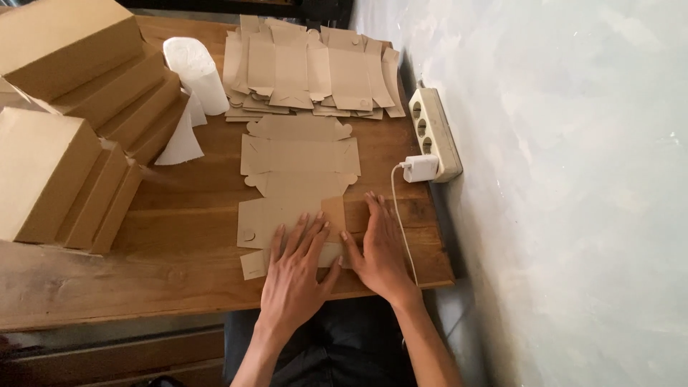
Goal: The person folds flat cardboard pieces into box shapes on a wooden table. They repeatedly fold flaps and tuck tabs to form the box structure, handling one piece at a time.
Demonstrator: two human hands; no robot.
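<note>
Two bare hands press flat on an unfolded cardboard blank (297,179) at the near edge of a wooden table (179,215), which fills the frame's left half. At ten o'clock from the hands, folded brown boxes (72,115) lean in rows. At twelve o'clock lies a stack of flat blanks (308,72), with a white paper roll (195,72) at eleven. At two o'clock a power strip (432,132) holds a white charger (421,168). The left hand (295,276) lies open, fingers spread on the blank's near flap; the right hand (380,251), also open, palm down, grips nothing.
</note>
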